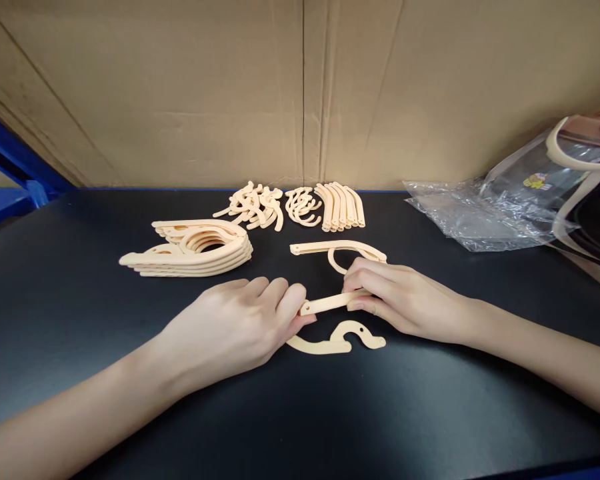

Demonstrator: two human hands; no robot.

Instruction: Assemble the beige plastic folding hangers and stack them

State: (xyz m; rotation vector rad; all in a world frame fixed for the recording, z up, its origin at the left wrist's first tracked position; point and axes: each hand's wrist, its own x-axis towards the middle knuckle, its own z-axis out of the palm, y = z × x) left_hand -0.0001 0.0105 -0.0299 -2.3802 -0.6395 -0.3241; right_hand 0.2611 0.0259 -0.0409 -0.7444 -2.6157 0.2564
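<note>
Both hands meet over a black table. My left hand is curled, its fingertips pinching the left end of a peach plastic bar. My right hand grips the bar's right end with closed fingers. A flat curved peach piece with a small hole lies on the table just below the bar, its left tip under my left fingers. Behind my right hand lies another curved arm piece with a hook.
A stack of flat curved peach plates sits at the left. At the back lie a heap of small hooks, round hooks and a row of curved bars. Clear plastic bags and a packaged item are at the right. A cardboard wall stands behind.
</note>
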